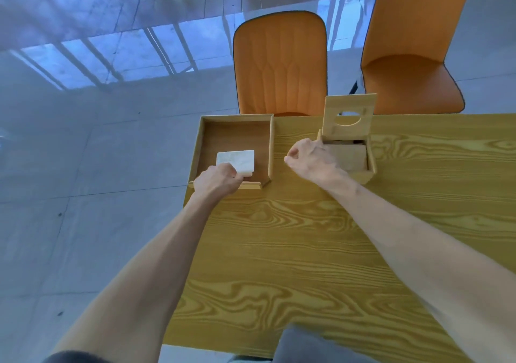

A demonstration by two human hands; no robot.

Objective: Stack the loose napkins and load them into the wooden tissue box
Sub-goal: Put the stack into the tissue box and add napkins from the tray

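Observation:
A white stack of napkins (240, 160) lies in a shallow wooden tray (208, 128) at the table's far left corner. My left hand (216, 181) grips the stack's near left corner. The wooden tissue box (363, 177) stands to the right of the tray. Its lid (347, 117), with an oval slot, is swung up and stands upright at the back. A flat wooden board shows inside the box. My right hand (310, 159) hovers between tray and box, just left of the box's rim, fingers curled loosely with nothing in them.
The yellow wood-grain table (321, 237) runs toward me and to the right. Two orange chairs (280, 64) (410, 50) stand beyond its far edge. Grey tiled floor lies to the left. A grey object (301, 346) shows at the near edge.

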